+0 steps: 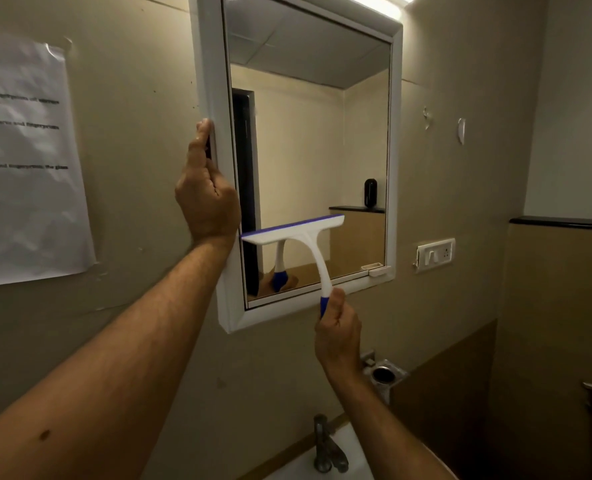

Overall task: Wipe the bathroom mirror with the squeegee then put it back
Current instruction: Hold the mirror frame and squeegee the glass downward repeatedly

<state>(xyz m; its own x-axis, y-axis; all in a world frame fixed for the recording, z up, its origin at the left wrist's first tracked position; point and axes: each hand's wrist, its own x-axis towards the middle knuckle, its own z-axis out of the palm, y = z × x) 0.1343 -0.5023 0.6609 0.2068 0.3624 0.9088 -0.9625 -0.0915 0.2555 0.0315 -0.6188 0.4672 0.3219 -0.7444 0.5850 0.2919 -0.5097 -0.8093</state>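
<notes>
The squeegee [296, 233] lies against the glass of the mirror [308, 140] in its lower part, its blue-edged blade running across from the mirror's left edge toward the middle, tilted a little so the right end sits higher. Its white neck curves down past the mirror's lower frame to a blue grip. The right hand [338, 332] holds that grip just below the lower frame, its fingers [348, 318] curled round it and the thumb laid along the handle. The left hand [206, 188] is set on the mirror's left frame about halfway up; the thumb lies straight up along the outer edge, and the other fingers go round the frame's edge, so how far they are bent cannot be told. The wrist of that hand is just beside the left end of the blade. The glass shows the reflection of the squeegee handle and of a dark dispenser on a ledge. On the wall left of the mirror hangs a printed paper sheet [24, 161], its text too blurred to read. Right of the mirror is a switch plate [435, 254]. Below, a metal tap [325, 448] stands over the white basin [350, 459], and a metal holder [383, 374] is fixed to the wall beside the right wrist.
</notes>
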